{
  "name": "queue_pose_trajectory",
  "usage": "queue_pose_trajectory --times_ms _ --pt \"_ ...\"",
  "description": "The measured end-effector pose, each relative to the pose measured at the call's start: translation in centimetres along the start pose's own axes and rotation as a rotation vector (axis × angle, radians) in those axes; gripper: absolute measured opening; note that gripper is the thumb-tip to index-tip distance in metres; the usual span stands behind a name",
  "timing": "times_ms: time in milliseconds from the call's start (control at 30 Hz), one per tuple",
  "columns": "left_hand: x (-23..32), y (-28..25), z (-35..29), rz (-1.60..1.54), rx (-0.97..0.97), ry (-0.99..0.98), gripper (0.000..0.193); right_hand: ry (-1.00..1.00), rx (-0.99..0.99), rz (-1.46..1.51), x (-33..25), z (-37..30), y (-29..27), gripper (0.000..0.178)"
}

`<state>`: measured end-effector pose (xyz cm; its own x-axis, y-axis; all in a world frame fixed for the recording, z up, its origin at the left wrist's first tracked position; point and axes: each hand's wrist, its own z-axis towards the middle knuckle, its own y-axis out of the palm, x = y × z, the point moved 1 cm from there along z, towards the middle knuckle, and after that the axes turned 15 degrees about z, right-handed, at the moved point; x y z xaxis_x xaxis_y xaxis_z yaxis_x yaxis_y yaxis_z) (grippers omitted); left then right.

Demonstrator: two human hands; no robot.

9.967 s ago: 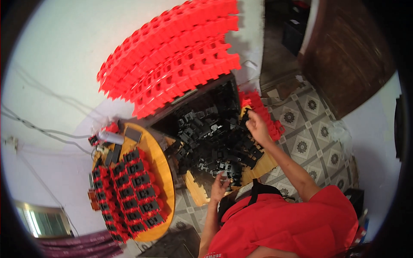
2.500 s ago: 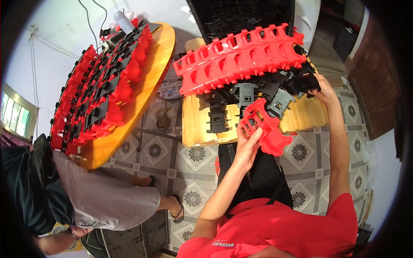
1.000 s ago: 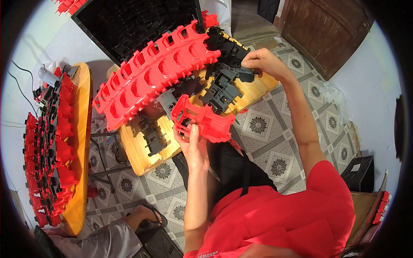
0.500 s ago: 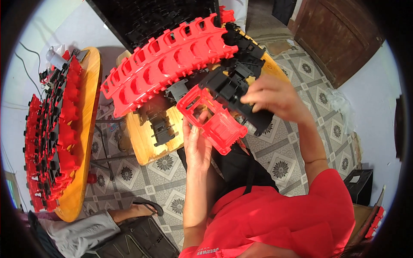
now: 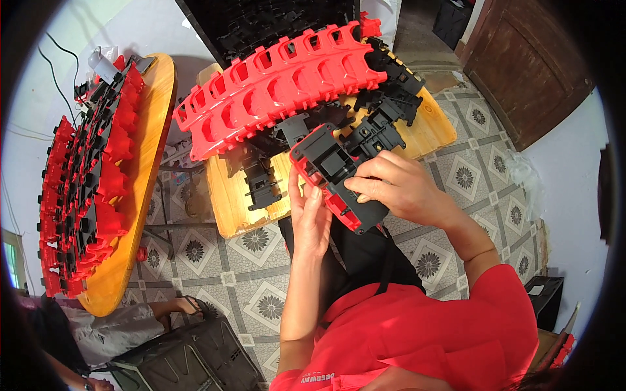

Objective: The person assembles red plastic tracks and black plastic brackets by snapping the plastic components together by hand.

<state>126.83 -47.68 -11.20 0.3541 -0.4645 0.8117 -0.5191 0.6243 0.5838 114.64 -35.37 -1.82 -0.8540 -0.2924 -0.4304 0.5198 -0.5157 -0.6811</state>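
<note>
- Shell of red hollow plastic [image 5: 334,202] sits in the left hand [image 5: 310,218], which grips its side and underneath, perhaps to keep the top free.
- Boxy black plastic piece [image 5: 326,153] lies over the shell, lined up with it, so the left hand seems to hold up both.
- Right hand [image 5: 401,189] touches the piece with bent fingers; I cannot tell if it pinches.
- Both parts are at the near edge of a yellow wooden counter [image 5: 225,199].
- Long red plastic rows [image 5: 274,89] sit further back, maybe to leave room.
</note>
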Motion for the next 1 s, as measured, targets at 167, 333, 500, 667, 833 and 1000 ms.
queue_pose_trajectory --times_ms 167,333,500,667,833,1000 --pt "0.1 -0.1 -0.1 -0.029 -0.013 -0.001 0.071 -0.003 -0.054 -0.024 0.2 -0.1 0.7 0.03" --pt "-0.6 -0.5 -0.5 -0.053 -0.036 0.056 0.072 -0.012 -0.092 -0.021 -0.2 -0.3 1.1 0.031" --pt "0.2 0.0 -0.6 0.218 0.185 0.126 0.081 -0.095 -0.003 0.024 0.5 -0.1 1.6 0.04" --pt "2.0 -2.0 -2.0 0.114 0.329 0.192 0.051 0.489 -0.018 0.826 1.6 -1.8 4.8 0.104" --pt "2.5 -4.3 -5.3 0.23 0.528 0.212 0.059 0.571 -0.101 1.224 -0.5 -1.6 12.3 0.081" --pt "4.1 -8.1 -8.1 0.363 0.668 0.39 0.051 0.524 -0.065 1.229 -3.7 -0.4 17.3 0.073"
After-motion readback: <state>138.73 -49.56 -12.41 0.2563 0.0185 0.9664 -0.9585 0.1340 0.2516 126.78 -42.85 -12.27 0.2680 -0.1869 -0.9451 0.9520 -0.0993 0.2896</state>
